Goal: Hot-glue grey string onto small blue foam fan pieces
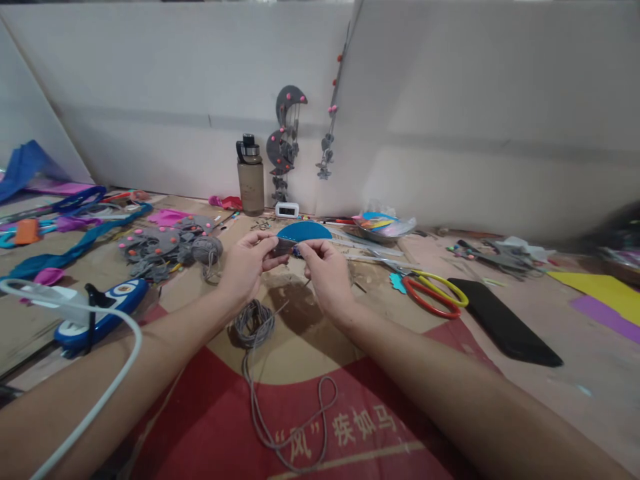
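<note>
Over the middle of the work surface, my left hand (pixel 246 263) pinches a small dark grey piece (pixel 285 247) between thumb and fingers. My right hand (pixel 327 273) is closed at the other end of it, fingertips pressed together; what they grip there is too small to make out. Directly behind both hands lies a blue rounded sheet (pixel 305 231). Below my left hand rests a coil of grey cord (pixel 254 325), its loose end looping toward me over the red printed board (pixel 210 413).
Red-and-yellow-handled scissors (pixel 434 297) and a black flat case (pixel 505 323) lie to the right. Grey felt pieces with pink balls (pixel 155 247) and a blue-white glue gun-like tool (pixel 107 313) are left. A bottle (pixel 251 180) stands by the wall, near hanging grey moon ornaments (pixel 283 147).
</note>
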The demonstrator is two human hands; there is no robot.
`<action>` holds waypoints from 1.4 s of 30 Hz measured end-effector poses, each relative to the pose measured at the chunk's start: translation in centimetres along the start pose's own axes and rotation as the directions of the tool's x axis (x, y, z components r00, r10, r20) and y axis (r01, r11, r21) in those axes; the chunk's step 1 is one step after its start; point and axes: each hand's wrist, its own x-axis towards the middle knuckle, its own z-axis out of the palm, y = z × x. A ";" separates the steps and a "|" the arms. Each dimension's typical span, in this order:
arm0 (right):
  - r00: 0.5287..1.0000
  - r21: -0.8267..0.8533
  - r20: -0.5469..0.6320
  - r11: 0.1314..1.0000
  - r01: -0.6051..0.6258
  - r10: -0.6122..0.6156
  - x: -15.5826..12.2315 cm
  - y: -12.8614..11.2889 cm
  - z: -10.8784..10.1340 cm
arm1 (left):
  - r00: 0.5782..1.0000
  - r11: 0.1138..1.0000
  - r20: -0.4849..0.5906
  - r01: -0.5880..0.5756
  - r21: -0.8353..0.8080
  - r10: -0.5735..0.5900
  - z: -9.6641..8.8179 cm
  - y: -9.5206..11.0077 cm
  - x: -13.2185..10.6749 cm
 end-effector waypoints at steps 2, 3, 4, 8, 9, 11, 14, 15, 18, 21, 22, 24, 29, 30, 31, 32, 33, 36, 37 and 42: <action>1.000 0.009 -0.023 1.000 0.003 -0.003 0.1 0.1 0.0 | 1.000 1.000 0.001 0.013 0.000 -0.013 0.1 0.0 -0.2; 1.000 0.012 -0.029 1.000 0.003 -0.003 0.1 0.1 0.0 | 1.000 1.000 0.004 0.019 -0.002 -0.019 0.2 0.0 -0.2; 0.999 0.014 -0.034 1.000 0.003 -0.002 0.1 0.1 0.0 | 1.000 1.000 0.009 0.024 -0.005 -0.024 0.2 0.0 -0.3; 0.999 0.045 -0.038 0.999 -0.029 0.031 0.1 0.2 0.0 | 0.999 0.999 0.014 0.038 -0.009 -0.038 0.2 0.0 -0.3; 0.998 0.054 -0.037 0.998 -0.040 0.042 0.1 0.2 0.0 | 0.999 0.999 0.012 0.040 -0.008 -0.040 0.2 0.0 -0.3; 0.998 0.064 -0.037 0.996 -0.054 0.057 0.1 0.2 0.1 | 0.999 0.999 0.009 0.046 -0.007 -0.046 0.2 0.0 -0.4; 0.997 0.077 -0.039 0.995 -0.065 0.068 0.1 0.2 0.1 | 0.999 0.999 0.015 0.052 -0.010 -0.052 0.3 0.0 -0.4; 0.997 0.084 -0.038 0.994 -0.066 0.070 0.1 0.2 0.1 | 0.999 0.999 0.019 0.051 -0.014 -0.051 0.3 0.1 -0.4; 0.998 0.107 -0.019 0.992 -0.065 0.067 0.0 0.2 0.1 | 0.998 0.998 0.031 0.051 -0.029 -0.050 0.3 0.0 -0.4; 0.997 0.137 0.006 0.987 -0.083 0.083 0.1 0.3 0.0 | 0.998 0.997 0.043 0.055 -0.048 -0.053 0.1 -0.1 -0.4; 0.995 0.152 0.017 0.984 -0.096 0.094 0.1 0.3 0.0 | 0.997 0.997 0.045 0.059 -0.052 -0.056 0.1 -0.2 -0.3; 0.992 0.190 0.042 0.974 -0.124 0.118 0.2 0.3 0.0 | 0.996 0.996 0.050 0.070 -0.054 -0.068 -0.1 -0.3 -0.2; 0.983 0.281 0.116 0.944 -0.172 0.144 0.2 -0.2 -0.1 | 0.993 0.995 0.082 0.088 -0.051 -0.084 -0.6 -0.4 0.1; 0.981 0.290 0.126 0.940 -0.178 0.147 0.2 -0.4 -0.1 | 0.992 0.995 0.093 0.090 -0.051 -0.085 -0.6 -0.4 0.1; 0.979 0.297 0.135 0.937 -0.185 0.151 0.1 -0.5 -0.1 | 0.991 0.994 0.103 0.093 -0.052 -0.087 -0.7 -0.4 0.2; 0.977 0.305 0.143 0.933 -0.193 0.155 0.1 -0.6 -0.1 | 0.990 0.994 0.109 0.098 -0.052 -0.092 -0.7 -0.3 0.2; 0.975 0.313 0.152 0.928 -0.201 0.160 0.0 -0.7 -0.1 | 0.989 0.993 0.112 0.106 -0.053 -0.100 -0.7 -0.3 0.2; 0.969 0.347 0.171 0.910 -0.227 0.177 -0.1 -1.0 -0.1 | 0.982 0.987 0.119 0.153 -0.052 -0.146 -0.6 -0.1 0.1; 0.968 0.358 0.172 0.903 -0.236 0.185 -0.1 -1.1 -0.1 | 0.979 0.985 0.127 0.167 -0.051 -0.159 -0.6 0.0 0.1; 0.964 0.383 0.151 0.886 -0.261 0.218 0.1 -1.1 -0.4 | 0.969 0.985 0.196 0.165 -0.047 -0.153 -0.6 -0.2 0.3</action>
